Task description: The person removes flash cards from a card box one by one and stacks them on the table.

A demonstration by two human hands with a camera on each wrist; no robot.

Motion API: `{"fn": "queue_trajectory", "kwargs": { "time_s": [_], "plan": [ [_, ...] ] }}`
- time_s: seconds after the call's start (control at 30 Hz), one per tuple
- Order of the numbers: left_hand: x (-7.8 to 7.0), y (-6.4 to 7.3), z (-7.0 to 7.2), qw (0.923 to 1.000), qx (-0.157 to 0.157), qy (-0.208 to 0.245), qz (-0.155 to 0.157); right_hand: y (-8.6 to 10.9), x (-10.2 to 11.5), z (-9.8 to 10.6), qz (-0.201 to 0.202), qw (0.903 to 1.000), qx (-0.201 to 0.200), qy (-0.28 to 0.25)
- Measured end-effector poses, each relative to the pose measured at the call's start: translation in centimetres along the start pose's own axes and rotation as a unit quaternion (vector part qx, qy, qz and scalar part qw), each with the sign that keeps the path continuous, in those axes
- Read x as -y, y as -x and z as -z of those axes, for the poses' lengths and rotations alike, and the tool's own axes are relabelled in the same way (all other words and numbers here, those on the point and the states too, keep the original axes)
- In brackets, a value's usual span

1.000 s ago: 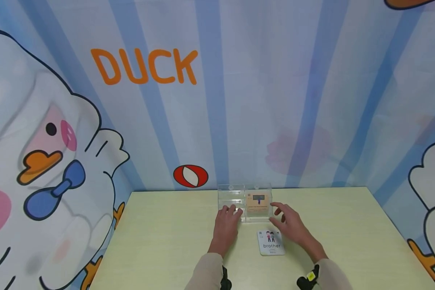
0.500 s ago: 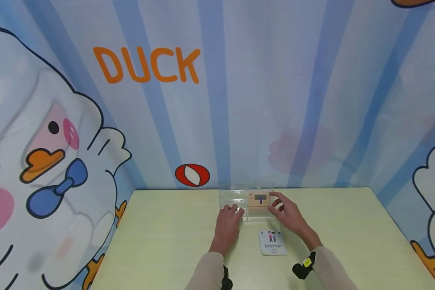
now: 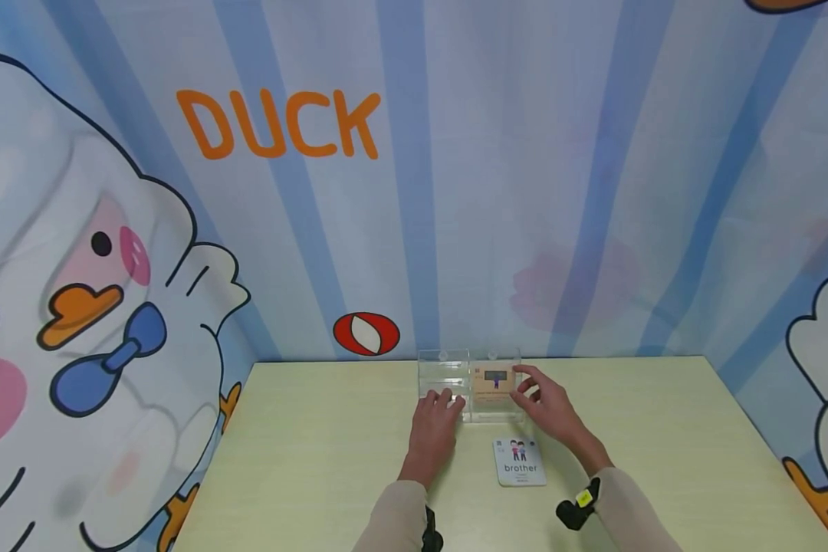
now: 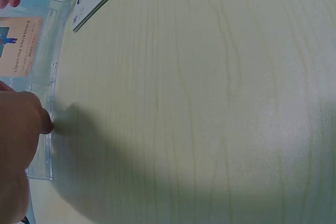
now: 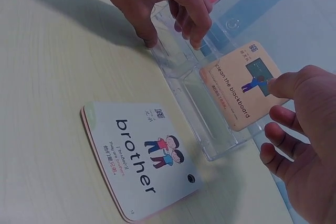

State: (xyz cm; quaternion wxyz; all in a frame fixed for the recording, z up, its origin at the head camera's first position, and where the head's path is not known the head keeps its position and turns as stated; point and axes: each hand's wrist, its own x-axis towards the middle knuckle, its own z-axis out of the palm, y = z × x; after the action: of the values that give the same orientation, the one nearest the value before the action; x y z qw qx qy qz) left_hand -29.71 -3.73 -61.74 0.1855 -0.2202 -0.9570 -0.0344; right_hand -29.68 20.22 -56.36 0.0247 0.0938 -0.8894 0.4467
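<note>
A clear plastic box (image 3: 443,373) with two compartments stands near the table's back edge. My left hand (image 3: 435,433) grips its front left part; in the left wrist view the thumb (image 4: 46,123) presses its front rim. An orange flash card (image 5: 239,88), printed "clean the blackboard", leans upright in the right compartment. My right hand (image 3: 548,410) pinches this card at its right edge, the thumb (image 5: 281,85) lying over its printed face and the other fingers curled beside it. A stack of white flash cards (image 3: 519,462) topped by "brother" lies in front of the box.
The pale wooden table (image 3: 317,445) meets a blue striped backdrop (image 3: 455,192) with printed ducks right behind the box. A black wrist camera (image 3: 574,514) sits on my right wrist, and another black device (image 3: 431,530) on the left.
My right hand has moved inward and slightly up, from the box's right side onto the orange flash card's edge. The left hand stays on the box.
</note>
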Motion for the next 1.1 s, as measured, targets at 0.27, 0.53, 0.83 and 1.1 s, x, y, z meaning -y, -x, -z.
{"fn": "queue_trajectory", "kwargs": {
  "time_s": [0.27, 0.53, 0.83, 1.1],
  "plan": [
    [0.0, 0.0, 0.0, 1.0, -0.002, -0.007, 0.0, -0.1, -0.2, -0.1, 0.019, 0.9996, -0.02, 0.009],
    [0.0, 0.0, -0.3, 1.0, -0.002, -0.004, 0.002, -0.3, -0.2, -0.3, 0.02, 0.9993, -0.032, 0.0],
    [0.0, 0.0, -0.5, 0.9999, -0.014, -0.003, 0.001, -0.4, -0.1, -0.8, 0.008, 0.9985, -0.028, -0.046],
    [0.0, 0.0, -0.6, 0.9998, -0.018, 0.003, 0.0, -0.5, 0.1, -1.3, 0.022, 0.9977, -0.029, -0.058]
  ]
}}
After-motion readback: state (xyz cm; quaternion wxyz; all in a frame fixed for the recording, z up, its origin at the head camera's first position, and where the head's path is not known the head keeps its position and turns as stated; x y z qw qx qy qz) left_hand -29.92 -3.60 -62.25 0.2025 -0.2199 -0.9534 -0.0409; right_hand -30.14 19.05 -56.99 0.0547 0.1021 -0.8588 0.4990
